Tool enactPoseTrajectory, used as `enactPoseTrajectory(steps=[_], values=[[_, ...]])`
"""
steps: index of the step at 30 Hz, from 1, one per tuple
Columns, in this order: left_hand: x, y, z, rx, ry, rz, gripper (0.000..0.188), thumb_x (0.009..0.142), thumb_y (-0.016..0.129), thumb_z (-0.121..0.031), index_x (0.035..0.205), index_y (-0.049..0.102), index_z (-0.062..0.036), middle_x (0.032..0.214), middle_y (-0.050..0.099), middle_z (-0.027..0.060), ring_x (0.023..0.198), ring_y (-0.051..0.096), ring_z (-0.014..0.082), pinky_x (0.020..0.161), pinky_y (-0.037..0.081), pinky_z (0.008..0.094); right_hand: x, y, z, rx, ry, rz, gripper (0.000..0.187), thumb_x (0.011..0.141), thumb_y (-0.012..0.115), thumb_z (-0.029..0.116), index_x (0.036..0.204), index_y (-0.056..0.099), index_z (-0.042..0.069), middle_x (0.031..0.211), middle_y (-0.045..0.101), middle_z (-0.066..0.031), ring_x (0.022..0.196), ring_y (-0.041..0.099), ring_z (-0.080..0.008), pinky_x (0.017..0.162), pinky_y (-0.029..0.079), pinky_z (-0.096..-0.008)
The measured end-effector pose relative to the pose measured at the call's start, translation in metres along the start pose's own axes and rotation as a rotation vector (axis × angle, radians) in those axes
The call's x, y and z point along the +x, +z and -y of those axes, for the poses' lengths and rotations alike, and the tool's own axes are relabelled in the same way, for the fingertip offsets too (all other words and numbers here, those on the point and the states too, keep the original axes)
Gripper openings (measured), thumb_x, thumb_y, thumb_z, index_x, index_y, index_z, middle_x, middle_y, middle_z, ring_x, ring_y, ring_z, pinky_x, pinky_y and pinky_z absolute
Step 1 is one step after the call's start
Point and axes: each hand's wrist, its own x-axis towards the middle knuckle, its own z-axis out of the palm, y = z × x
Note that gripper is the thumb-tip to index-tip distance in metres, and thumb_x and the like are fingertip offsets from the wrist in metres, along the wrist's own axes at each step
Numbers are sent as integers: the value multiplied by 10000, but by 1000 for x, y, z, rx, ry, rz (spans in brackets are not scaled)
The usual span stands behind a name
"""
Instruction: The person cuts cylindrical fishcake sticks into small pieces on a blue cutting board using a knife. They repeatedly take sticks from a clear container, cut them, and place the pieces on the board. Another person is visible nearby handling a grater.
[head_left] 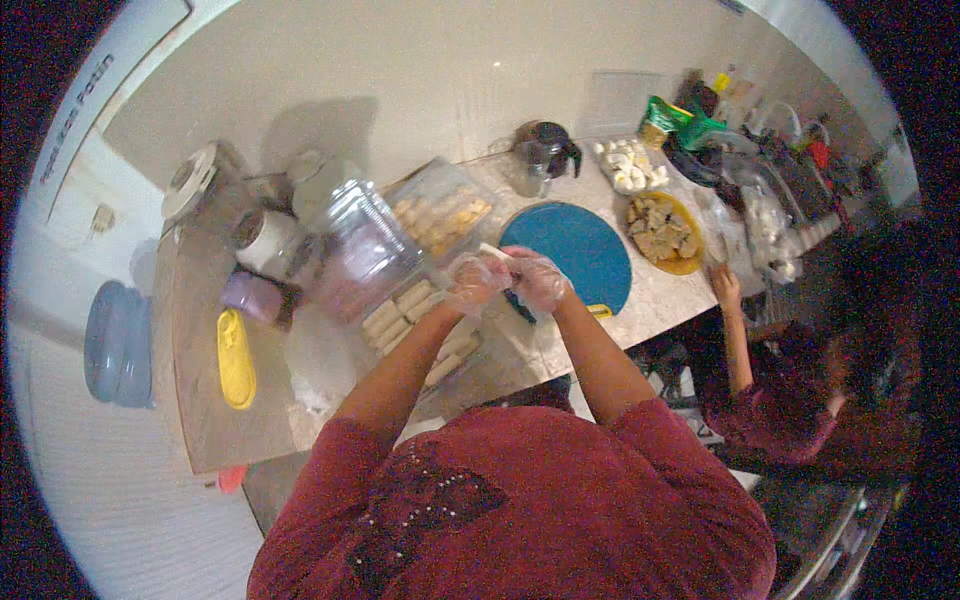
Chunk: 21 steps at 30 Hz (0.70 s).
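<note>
My left hand (475, 283) and my right hand (538, 282), both in clear plastic gloves, meet just left of a round blue board (585, 250). Between their closed fingers shows a small pale piece of food (492, 251), blurred; its exact kind I cannot make out. Below my left hand lies a clear tray of pale rolls (400, 312), partly hidden by my forearm. Behind it, a clear plastic box (440, 212) holds yellowish pieces. To the right of the board, a yellow plate (690, 262) carries greyish-brown chunks.
A clear lidded container (372, 235), several jars and a yellow slipper-shaped thing (236, 360) stand left. A dark-handled jug (548, 150), a pack of white pieces (630, 166) and bags line the back. At right, another person's hand (727, 290) touches the counter edge.
</note>
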Motion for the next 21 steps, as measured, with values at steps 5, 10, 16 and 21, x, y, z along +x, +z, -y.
enactPoseTrajectory(steps=[5,10,16,21], values=[[49,27,-23,282,-200,158,476,844,777,-463,1087,675,-67,1011,732,85,969,691,259,894,543,438,-32,-91,-15,-389,-362,-149,375,931,735,48,1278,608,-17,1171,672,-116,999,679,-207,823,581,-305],[42,32,27,572,-497,58,521,824,788,-424,1180,626,-79,1099,710,121,1050,673,286,936,534,455,-59,-122,8,-415,64,-336,351,874,791,31,1192,646,3,1064,678,-101,883,662,-181,712,567,-307],[19,29,78,743,-789,-59,613,801,803,-378,1290,568,-94,1204,685,165,1147,652,318,987,524,476,-60,-107,46,-372,311,-502,397,804,890,265,1098,706,72,909,696,-50,726,642,-142,646,527,-311],[17,33,83,783,-883,-20,709,781,814,-339,1382,519,-105,1291,663,201,1228,634,346,1029,516,493,-52,-106,60,-752,344,-452,472,769,879,360,1131,736,93,967,738,-59,791,686,-151,731,557,-326]])
